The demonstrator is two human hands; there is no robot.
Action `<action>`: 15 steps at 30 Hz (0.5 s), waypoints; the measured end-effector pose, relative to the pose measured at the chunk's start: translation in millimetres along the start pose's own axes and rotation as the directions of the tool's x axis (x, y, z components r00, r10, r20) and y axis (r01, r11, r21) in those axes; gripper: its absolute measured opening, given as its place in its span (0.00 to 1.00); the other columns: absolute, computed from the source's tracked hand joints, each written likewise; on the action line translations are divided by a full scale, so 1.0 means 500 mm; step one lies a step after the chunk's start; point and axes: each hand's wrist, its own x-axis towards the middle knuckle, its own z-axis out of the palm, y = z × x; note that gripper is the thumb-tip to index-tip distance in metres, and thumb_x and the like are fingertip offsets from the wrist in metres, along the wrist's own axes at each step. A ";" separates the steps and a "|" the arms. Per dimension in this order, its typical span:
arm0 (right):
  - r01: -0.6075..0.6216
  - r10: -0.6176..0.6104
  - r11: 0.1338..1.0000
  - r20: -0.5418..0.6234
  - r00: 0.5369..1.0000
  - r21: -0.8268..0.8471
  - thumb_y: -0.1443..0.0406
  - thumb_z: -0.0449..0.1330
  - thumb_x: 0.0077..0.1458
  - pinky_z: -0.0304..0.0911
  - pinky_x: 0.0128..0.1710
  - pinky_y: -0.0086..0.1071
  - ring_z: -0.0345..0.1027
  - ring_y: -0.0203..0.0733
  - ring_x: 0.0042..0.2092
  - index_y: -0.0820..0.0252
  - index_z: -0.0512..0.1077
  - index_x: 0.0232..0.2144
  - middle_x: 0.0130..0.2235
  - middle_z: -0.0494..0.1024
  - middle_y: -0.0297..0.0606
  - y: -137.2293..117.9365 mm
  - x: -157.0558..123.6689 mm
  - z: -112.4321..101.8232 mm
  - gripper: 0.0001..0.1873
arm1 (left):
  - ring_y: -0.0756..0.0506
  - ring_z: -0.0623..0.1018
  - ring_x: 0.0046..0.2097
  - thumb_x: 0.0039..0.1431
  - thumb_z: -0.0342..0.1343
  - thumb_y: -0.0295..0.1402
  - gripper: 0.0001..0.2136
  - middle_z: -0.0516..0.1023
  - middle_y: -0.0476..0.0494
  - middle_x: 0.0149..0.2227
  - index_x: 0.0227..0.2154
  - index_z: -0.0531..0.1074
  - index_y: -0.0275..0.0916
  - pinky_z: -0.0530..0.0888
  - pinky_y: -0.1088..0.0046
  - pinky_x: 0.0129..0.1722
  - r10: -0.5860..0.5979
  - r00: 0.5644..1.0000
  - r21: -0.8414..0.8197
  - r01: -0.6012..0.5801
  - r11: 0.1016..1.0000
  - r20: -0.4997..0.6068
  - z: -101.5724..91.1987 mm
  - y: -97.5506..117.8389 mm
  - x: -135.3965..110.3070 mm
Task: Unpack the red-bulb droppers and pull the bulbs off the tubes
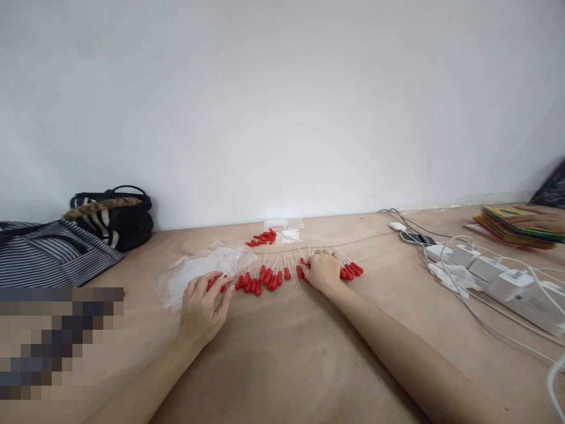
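A row of glass droppers (pixel 272 277) with red rubber bulbs lies on the table, the bulbs toward me and the thin tubes pointing away. At the row's left end rests my left hand (pixel 200 309), thumb and fingers apart, next to a few red bulbs partly hidden by the fingers. My right hand (pixel 325 271) is closed over the right part of the row, its fingers curled round a dropper (pixel 302 262) whose red bulb shows by the thumb. Clear plastic bags (pixel 207 268) lie flat just beyond my left hand.
Farther back, loose red bulbs (pixel 263 237) lie beside a clear bag of glass tubes (pixel 289 234). A power strip (pixel 529 306) with white chargers and cables spreads at the right. Another person's hand (pixel 541 219) rests on colourful booklets (pixel 507 227). Bags (pixel 119 221) stand at the left.
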 end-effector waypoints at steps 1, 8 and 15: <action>0.007 -0.007 1.000 -0.009 1.000 0.003 0.61 0.55 0.50 0.47 0.36 0.39 0.64 0.47 0.36 0.62 0.74 0.21 0.29 0.75 0.46 0.000 0.000 0.002 0.13 | 0.42 0.71 0.39 0.57 0.48 0.33 0.09 0.73 0.38 0.36 0.33 0.73 0.37 0.67 0.63 0.40 0.008 1.000 -0.034 -0.008 0.999 -0.010 -0.002 0.007 0.002; 0.080 -0.068 0.994 -0.153 0.986 0.071 0.63 0.53 0.52 0.43 0.34 0.35 0.62 0.39 0.33 0.60 0.72 0.20 0.26 0.73 0.38 0.006 -0.026 0.004 0.13 | 0.49 0.73 0.33 0.57 0.47 0.32 0.08 0.73 0.45 0.31 0.30 0.71 0.38 0.71 0.73 0.34 -0.047 0.969 -0.572 0.181 0.800 0.242 -0.008 0.107 -0.004; 0.501 -0.356 0.849 -0.520 0.777 0.169 0.63 0.55 0.52 0.42 0.34 0.34 0.54 0.33 0.27 0.59 0.69 0.19 0.20 0.66 0.31 -0.001 -0.140 -0.040 0.12 | 0.47 0.76 0.35 0.54 0.51 0.42 0.16 0.76 0.42 0.35 0.40 0.68 0.36 0.74 0.70 0.35 -0.143 0.700 -0.685 0.714 0.142 0.700 0.032 0.197 0.004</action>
